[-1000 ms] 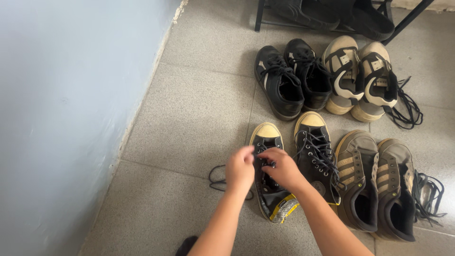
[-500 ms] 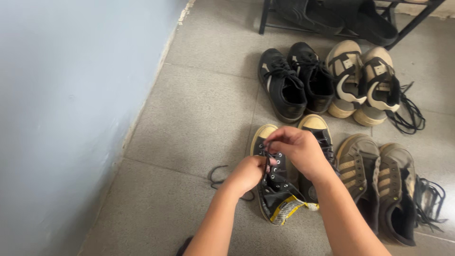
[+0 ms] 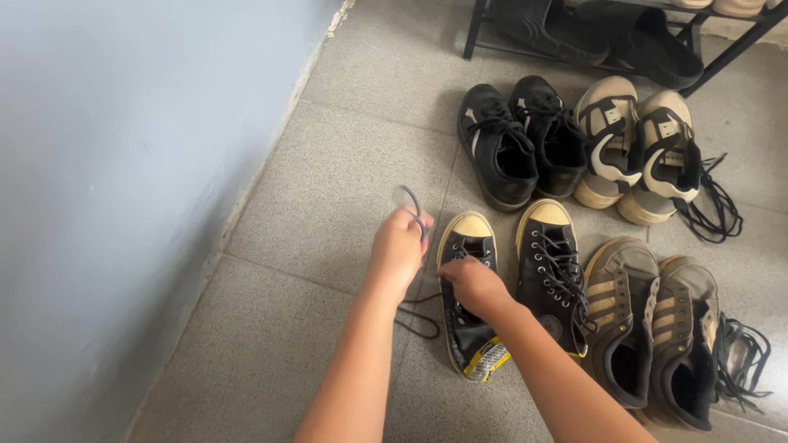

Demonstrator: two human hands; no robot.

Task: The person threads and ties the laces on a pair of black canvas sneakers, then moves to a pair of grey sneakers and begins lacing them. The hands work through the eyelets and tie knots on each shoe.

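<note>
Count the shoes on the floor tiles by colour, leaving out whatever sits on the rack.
Black shoes with yellow toe caps: 2
All-black shoes: 2
Beige and black shoes: 2
Olive-brown striped shoes: 2
Total: 8

The left hand pulls a lace; the right hand rests on one yellow-toed shoe.

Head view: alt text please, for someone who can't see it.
The left hand pulls a dark lace up from a black yellow-toed sneaker while the right hand rests on it. Its mate and three more pairs stand on the grey tiled floor.

8 shoes (image 3: 551,271) on the floor, 2 hands (image 3: 400,246), 1 shoe rack (image 3: 706,66)
</note>
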